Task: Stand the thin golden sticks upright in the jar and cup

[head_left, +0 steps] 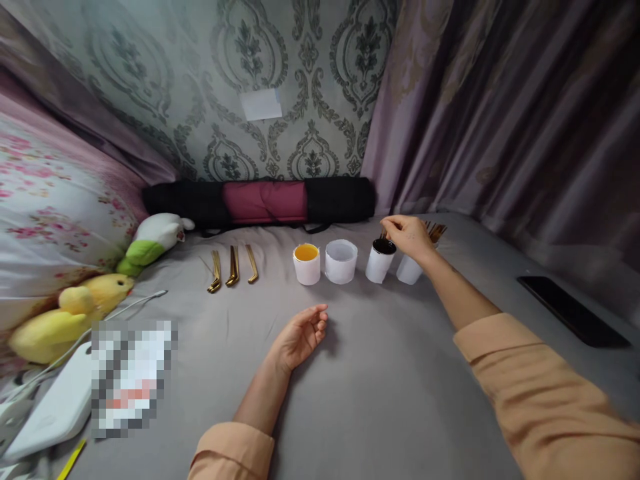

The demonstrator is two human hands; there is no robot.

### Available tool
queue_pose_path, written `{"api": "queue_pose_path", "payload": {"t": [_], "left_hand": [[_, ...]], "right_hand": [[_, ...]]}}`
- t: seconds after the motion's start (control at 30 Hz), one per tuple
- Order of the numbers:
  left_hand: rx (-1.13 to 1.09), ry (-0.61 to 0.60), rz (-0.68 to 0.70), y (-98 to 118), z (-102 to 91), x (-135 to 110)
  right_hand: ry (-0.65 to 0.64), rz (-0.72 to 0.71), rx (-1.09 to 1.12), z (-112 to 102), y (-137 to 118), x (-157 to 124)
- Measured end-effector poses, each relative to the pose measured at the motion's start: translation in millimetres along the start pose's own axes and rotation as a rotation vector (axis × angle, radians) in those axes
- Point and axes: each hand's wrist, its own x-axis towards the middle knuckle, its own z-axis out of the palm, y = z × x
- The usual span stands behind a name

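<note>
My right hand [407,235] pinches a thin dark stick [383,233] just above a white cup with a black inside [379,267]; the stick's kind cannot be made out. Behind that wrist, a white cup [409,272] holds several thin brown-gold sticks [437,232], partly hidden. Palm up on the grey sheet, my left hand [303,337] has loosely curled fingers and nothing in them. Beyond it stand a white cup with a yellow-orange inside [307,270] and a wider whitish cup [341,263]. Three groups of gold bent straw-like sticks [233,267] lie to the left.
A black and maroon roll [265,202] lies along the patterned wall. Plush toys [75,317], a white cable [130,303], a white power bank [53,407] and a blurred packet [133,380] are at left. A black phone [573,311] lies at right, near the curtain [475,107].
</note>
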Motion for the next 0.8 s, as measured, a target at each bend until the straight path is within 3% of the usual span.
{"api": "queue_pose_path", "payload": {"t": [0.4,0.8], "left_hand": [[-0.010,-0.028,-0.035,1,1.2,2],[-0.019,-0.037,-0.028,0,-1.1,3]], "right_hand": [[-0.001,0.165,0.122,0,-6,-1],[0.052,0.145,0.303,1,5,-5]]}}
